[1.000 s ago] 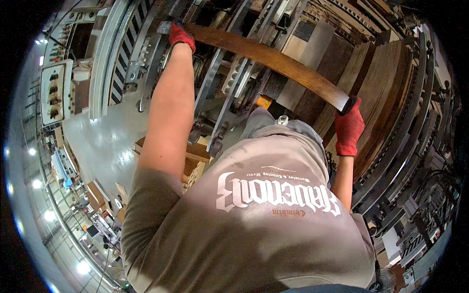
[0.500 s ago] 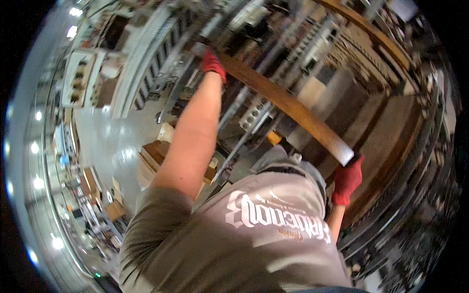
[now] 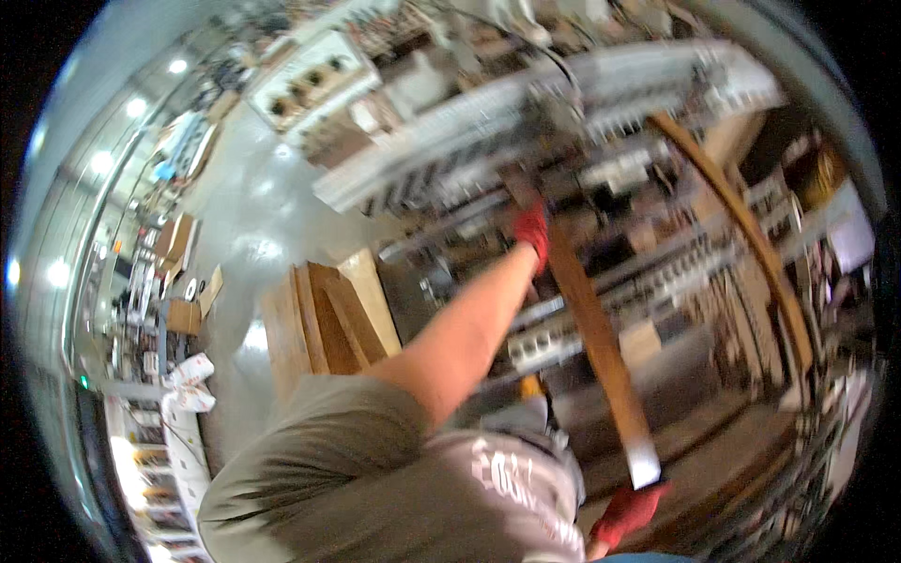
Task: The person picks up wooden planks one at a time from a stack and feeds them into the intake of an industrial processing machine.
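Note:
A long narrow brown wooden board (image 3: 601, 347) stretches in front of me, tilted across the view. Its near end carries a pale white patch (image 3: 644, 464). My left hand (image 3: 532, 235), in a red glove, is closed round the board towards its far end. At the near end, beside the white patch, my red-gloved right hand (image 3: 631, 514) grips the board. Motion smears the fingers of both hands, and the board's far tip is blurred.
Beneath and beyond the board is machinery with metal rails (image 3: 526, 349). Another long wooden strip (image 3: 741, 216) runs along the right. Brown panels (image 3: 324, 319) stand at the left, near the grey floor (image 3: 272, 197). A white striped beam (image 3: 441, 131) crosses the far side.
The view has swung round to the right. The board, held in both hands, has gone from a slant to a steeper line, its near end now lower in the picture.

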### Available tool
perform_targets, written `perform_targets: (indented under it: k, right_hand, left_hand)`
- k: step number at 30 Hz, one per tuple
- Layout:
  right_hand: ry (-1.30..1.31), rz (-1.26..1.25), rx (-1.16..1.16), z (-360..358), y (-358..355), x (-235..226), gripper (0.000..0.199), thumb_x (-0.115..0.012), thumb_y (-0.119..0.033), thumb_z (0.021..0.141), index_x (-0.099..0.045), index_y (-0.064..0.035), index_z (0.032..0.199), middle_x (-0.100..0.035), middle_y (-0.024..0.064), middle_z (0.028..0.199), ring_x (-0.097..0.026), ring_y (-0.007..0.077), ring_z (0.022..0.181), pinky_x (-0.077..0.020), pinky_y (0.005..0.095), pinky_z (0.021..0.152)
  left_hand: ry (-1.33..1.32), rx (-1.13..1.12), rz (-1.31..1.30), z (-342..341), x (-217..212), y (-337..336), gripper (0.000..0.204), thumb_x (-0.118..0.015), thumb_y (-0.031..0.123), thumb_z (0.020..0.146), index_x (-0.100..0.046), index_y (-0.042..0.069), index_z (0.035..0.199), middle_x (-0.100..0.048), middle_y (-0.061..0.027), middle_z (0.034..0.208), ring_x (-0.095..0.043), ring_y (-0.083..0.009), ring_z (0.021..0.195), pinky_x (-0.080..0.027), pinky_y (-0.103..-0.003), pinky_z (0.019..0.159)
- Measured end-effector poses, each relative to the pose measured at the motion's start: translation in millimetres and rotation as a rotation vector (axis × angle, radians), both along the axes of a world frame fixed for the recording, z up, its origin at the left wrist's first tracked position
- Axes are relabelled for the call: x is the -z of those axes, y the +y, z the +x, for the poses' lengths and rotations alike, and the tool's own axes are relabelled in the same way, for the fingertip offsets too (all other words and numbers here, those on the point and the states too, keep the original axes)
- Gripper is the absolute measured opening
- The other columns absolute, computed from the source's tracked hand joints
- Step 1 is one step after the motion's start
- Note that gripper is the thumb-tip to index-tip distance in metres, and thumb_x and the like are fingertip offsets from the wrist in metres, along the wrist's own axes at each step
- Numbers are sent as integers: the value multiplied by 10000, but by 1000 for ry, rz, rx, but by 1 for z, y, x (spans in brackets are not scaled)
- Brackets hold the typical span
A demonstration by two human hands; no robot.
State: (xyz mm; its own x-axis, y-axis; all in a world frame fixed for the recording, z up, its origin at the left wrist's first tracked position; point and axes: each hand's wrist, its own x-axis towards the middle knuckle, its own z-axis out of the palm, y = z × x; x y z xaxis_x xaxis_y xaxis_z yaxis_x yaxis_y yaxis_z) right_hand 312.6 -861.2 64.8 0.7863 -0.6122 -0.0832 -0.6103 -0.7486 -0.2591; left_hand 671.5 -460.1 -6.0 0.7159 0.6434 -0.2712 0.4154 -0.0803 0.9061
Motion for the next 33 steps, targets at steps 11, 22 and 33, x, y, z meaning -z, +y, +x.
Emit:
perform_targets:
  k: [11,22,33]
  right_hand:
    - [220,-264,-262,-9,-22,48,298,-695,-380,740,-562,-121,806,-577,13,687,-578,212,553,-474,352,495]
    - [-5,-154,-48,2,-2,23,222,-657,-298,789,-556,-101,790,-624,97,693,-632,320,610,-495,438,501]
    - [-16,-67,-54,11,6,25,229,-641,-226,806,-519,-87,941,-625,126,836,-634,329,738,-497,444,601]
  left_hand:
    - [-120,-331,1,40,76,14,623,-614,558,792,-652,12,1090,-662,-199,1076,-640,-354,980,-487,-411,797]
    - [-111,-180,-38,49,88,16,700,-716,571,689,-653,-4,1084,-648,-226,1089,-601,-382,1055,-479,-443,841]
    - [-135,-6,172,29,61,7,720,-649,564,762,-600,-45,1143,-619,-238,1151,-578,-387,1093,-461,-415,892]
